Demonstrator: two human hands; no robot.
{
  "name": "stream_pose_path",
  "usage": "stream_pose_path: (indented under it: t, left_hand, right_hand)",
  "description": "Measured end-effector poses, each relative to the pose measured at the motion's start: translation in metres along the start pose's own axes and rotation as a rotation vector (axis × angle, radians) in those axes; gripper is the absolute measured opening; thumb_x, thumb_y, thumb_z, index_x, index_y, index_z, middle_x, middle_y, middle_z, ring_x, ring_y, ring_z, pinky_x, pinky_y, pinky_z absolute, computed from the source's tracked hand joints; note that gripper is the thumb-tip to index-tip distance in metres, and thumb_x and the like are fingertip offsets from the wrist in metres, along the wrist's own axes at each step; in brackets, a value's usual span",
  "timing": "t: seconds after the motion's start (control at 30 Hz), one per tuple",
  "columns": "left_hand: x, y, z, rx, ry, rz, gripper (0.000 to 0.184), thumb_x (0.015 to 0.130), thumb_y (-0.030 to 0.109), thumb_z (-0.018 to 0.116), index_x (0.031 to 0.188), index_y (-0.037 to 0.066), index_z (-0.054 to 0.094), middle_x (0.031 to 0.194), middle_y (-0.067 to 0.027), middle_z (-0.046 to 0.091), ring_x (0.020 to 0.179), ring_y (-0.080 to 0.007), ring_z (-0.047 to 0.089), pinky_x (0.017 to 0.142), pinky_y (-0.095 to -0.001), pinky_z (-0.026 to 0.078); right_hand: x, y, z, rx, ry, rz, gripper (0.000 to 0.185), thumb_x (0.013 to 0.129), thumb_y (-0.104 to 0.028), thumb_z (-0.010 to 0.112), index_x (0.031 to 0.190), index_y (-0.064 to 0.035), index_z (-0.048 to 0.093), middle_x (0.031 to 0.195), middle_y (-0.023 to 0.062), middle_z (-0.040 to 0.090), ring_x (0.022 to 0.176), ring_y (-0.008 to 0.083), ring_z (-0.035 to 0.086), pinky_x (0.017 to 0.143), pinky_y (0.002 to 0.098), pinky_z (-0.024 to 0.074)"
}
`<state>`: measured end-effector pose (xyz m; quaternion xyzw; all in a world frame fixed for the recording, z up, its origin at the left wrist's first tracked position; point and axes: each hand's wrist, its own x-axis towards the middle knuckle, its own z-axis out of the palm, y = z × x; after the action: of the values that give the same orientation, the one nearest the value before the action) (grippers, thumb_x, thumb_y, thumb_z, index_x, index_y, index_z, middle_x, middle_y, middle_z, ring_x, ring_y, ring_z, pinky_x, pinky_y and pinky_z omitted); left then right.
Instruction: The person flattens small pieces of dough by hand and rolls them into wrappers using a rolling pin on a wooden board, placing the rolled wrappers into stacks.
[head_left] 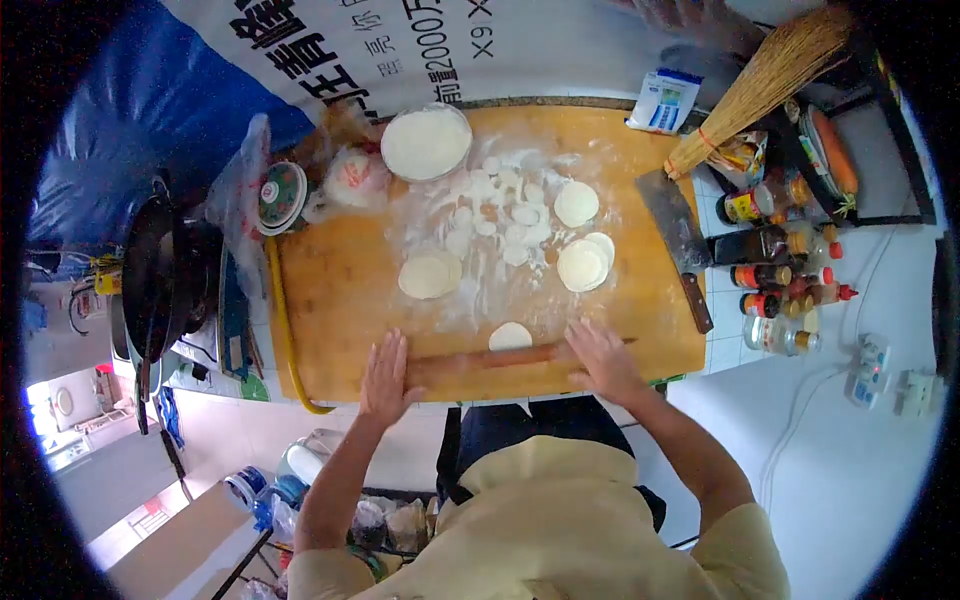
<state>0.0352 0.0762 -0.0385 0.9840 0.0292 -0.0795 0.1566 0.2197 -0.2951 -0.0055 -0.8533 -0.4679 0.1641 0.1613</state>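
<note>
A thin wooden rolling pin [480, 358] lies nearly level across the near side of the board, its near edge close by. My left hand [385, 382] rests flat at its left end, fingers stretched out. Over the right part of the pin lies my right hand [603, 362], fingers extended and palm down. A small round dough wrapper [511, 336] sits against the pin's far side, between my hands. Rolled wrappers lie beyond: a stack [583, 265] and another wrapper [575, 204] at right, overlapping ones [428, 274] at left. Several small floured dough pieces [515, 215] are scattered mid-board.
The wooden board [335, 300] is dusted with flour. A bowl of flour [427, 143] stands at its back. At right are a cleaver [677, 230], a straw brush [765, 85] and several bottles [765, 245]. A dark pan [150, 275] is at left.
</note>
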Motion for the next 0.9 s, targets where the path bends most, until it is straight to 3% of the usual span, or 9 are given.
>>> stream_pose_path:
  t: [0.17,0.27,0.33,0.4,0.5,0.67,0.77,0.83,0.9]
  left_hand:
    - [0.063,-0.011,-0.016,0.073,0.221,-0.068,0.092,0.077,0.037,0.066,0.147,0.0,0.018,0.152,-0.0204,0.024,0.14,-0.0372,0.021,0.116,-0.0498,0.013]
    - [0.02,0.007,-0.024,0.048,0.161,-0.002,0.089,0.079,0.034,0.064,0.147,-0.001,0.018,0.152,-0.0197,0.023,0.141,-0.0342,0.022,0.116,-0.0494,0.013]
    - [0.003,0.007,-0.018,0.008,0.133,0.074,0.087,0.08,0.032,0.063,0.146,-0.001,0.018,0.152,-0.0195,0.023,0.141,-0.0332,0.023,0.116,-0.0492,0.013]
    - [-0.005,0.002,-0.006,-0.029,-0.044,-0.054,0.087,0.08,0.032,0.063,0.146,-0.002,0.018,0.152,-0.0194,0.023,0.141,-0.0331,0.023,0.116,-0.0494,0.012]
    - [0.051,-0.012,-0.011,0.101,0.167,-0.095,0.09,0.077,0.036,0.065,0.146,-0.001,0.02,0.152,-0.0193,0.024,0.14,-0.0334,0.024,0.116,-0.0499,0.012]
    - [0.006,0.002,-0.018,0.117,0.014,-0.049,0.09,0.077,0.04,0.065,0.146,0.001,0.021,0.152,-0.0179,0.025,0.141,-0.0336,0.023,0.116,-0.0496,0.012]
    - [-0.014,-0.007,-0.006,0.027,-0.134,-0.016,0.089,0.08,0.042,0.063,0.147,0.002,0.02,0.153,-0.0171,0.023,0.142,-0.033,0.021,0.116,-0.0498,0.01]
    - [0.025,-0.023,0.007,0.092,0.104,-0.077,0.091,0.08,0.043,0.063,0.148,0.003,0.018,0.153,-0.0165,0.022,0.142,-0.0328,0.02,0.116,-0.0497,0.009]
    - [0.054,-0.026,-0.003,0.131,0.145,-0.085,0.091,0.08,0.041,0.063,0.148,0.003,0.017,0.154,-0.0161,0.022,0.142,-0.0325,0.02,0.117,-0.0494,0.009]
  right_hand:
    - [0.037,0.025,0.01,-0.108,0.04,0.079,0.071,0.083,-0.04,0.061,0.138,0.0001,0.04,0.147,0.0163,0.035,0.138,0.0324,0.03,0.113,0.0492,0.0213]
    - [0.007,0.013,0.019,-0.412,0.019,0.044,0.073,0.084,-0.044,0.057,0.139,0.0,0.039,0.149,0.0157,0.032,0.138,0.0327,0.028,0.112,0.0488,0.0231]
    - [-0.012,-0.007,0.007,-0.001,-0.156,0.065,0.074,0.083,-0.045,0.057,0.14,-0.0028,0.037,0.15,0.0146,0.03,0.138,0.0327,0.028,0.111,0.0502,0.0248]
    - [-0.003,0.002,0.017,-0.027,-0.066,0.064,0.074,0.083,-0.046,0.057,0.141,-0.0033,0.037,0.15,0.0144,0.03,0.138,0.0327,0.028,0.111,0.0505,0.024]
    - [0.03,0.021,0.012,-0.085,0.029,0.1,0.075,0.084,-0.048,0.056,0.141,-0.004,0.037,0.151,0.014,0.029,0.138,0.0316,0.028,0.112,0.0503,0.0224]
    - [-0.011,0.001,0.022,-0.314,0.099,0.05,0.073,0.083,-0.043,0.061,0.141,-0.005,0.037,0.151,0.0127,0.028,0.139,0.0289,0.028,0.113,0.0492,0.02]
    - [-0.022,-0.015,0.017,-0.05,-0.195,0.119,0.073,0.083,-0.041,0.063,0.142,-0.006,0.036,0.152,0.0122,0.027,0.139,0.0278,0.028,0.113,0.0494,0.0189]
    - [0.006,0.009,0.027,-0.166,0.168,0.017,0.077,0.078,-0.033,0.068,0.141,-0.0039,0.036,0.148,0.0155,0.033,0.139,0.0298,0.028,0.113,0.052,0.0155]
    - [0.032,0.017,0.013,-0.136,0.141,0.083,0.077,0.078,-0.034,0.068,0.141,-0.0044,0.036,0.148,0.0155,0.034,0.139,0.0297,0.028,0.113,0.0516,0.0158]
